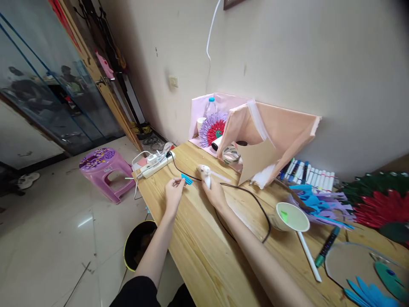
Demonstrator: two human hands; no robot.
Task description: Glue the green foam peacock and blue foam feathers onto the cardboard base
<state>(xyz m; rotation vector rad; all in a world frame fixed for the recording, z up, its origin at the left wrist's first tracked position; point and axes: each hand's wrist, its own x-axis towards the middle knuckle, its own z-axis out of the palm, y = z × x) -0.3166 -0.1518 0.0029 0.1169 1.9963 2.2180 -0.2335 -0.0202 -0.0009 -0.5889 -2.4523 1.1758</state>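
Observation:
Over the wooden table [198, 226], my left hand [174, 192] pinches a small blue cut-out piece [187, 179], perhaps paper or foam, between thumb and fingers. To its right, my right hand [214, 194] is wrapped round the handle of a white glue gun [204, 171]. The front of the gun is close to the blue piece, with a small gap between them. A black cord [252, 195] loops over the tabletop around my right forearm. More blue and purple strips [315, 198] lie in a heap at the right.
A power strip [158, 165] lies along the left table edge. Behind stand pink board panels [284, 123] and a roll of tape [230, 155]. At right are markers [315, 174], a paper cup [292, 216] and a cardboard shape [345, 260]. A bin [128, 251] and pink stool [110, 179] stand on the floor.

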